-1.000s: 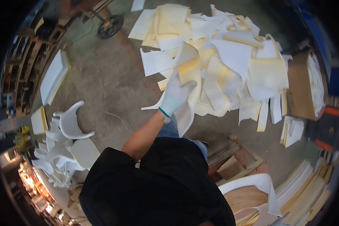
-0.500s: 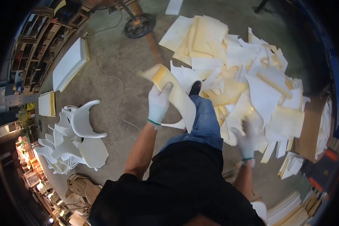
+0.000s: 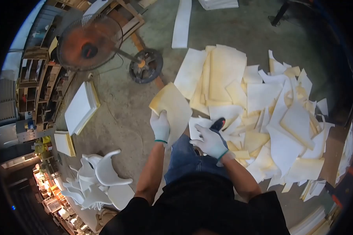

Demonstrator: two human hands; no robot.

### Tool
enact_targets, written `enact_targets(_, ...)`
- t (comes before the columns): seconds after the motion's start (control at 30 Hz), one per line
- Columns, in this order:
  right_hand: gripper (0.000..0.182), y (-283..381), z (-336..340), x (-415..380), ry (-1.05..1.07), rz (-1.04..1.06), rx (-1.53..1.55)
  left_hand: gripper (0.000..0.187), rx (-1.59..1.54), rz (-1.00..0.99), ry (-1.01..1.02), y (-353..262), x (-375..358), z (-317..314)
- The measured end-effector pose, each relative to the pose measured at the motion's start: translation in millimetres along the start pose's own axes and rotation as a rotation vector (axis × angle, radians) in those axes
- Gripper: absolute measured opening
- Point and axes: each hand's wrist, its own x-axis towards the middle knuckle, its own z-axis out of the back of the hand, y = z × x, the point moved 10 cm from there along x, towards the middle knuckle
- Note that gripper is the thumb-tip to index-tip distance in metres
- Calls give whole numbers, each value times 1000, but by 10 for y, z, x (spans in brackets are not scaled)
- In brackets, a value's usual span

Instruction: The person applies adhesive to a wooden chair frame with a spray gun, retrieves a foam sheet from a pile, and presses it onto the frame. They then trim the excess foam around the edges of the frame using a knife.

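A curved, yellowed foam sheet (image 3: 175, 111) is pinched by its left edge in my left hand (image 3: 160, 127), which wears a white glove with a green cuff. To the right of it, my gloved right hand (image 3: 211, 141) is over my leg, its fingers stretched toward the sheet and apart, with nothing held in them. A white foam piece (image 3: 196, 126) shows just behind the right fingertips, beside my dark shoe (image 3: 219, 124). The large pile of white and yellowed foam scraps (image 3: 259, 137) lies on the floor to my right.
A standing fan (image 3: 89, 43) on a round black base (image 3: 146, 65) is ahead on the left. Stacked foam sheets (image 3: 81, 107) lie on the left floor. White curved shaped pieces (image 3: 106, 170) are heaped nearer me. A cardboard piece (image 3: 335, 154) borders the pile at right.
My right hand has swung left from over the scrap pile to near the held sheet. The sheet in my left hand has turned and shows more of its face. My view has tilted up.
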Motion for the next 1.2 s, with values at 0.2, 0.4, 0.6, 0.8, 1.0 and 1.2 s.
enact_targets(0.2,65,-1717,487,-269,-414,-545,147,37,793,-625,133,-466,2168,-1143)
enact_targets(0.4,55,-1868,-678,-3251,-1029,-1275,-23,36,784,-802,616,-386,2852,-3108)
enact_targets(0.6,48,107,-3831,-3894,-1239,-1861,1090,40,847,-996,1259,1449,2408,-4542)
enact_targets(0.8,32,1072,-5320,-2620,-1246,-1883,1508,109,1306,-756,1569,2278,-251,-4548)
enact_targets(1.0,40,467,-6817,-1152,-1069,-1621,901,82,898,-717,2453,2462,-3630,-3143)
enact_targets(1.2,40,-571,-7189,-1863,-1016,-1545,943,76,747,-615,2695,2724,-6162,-1795)
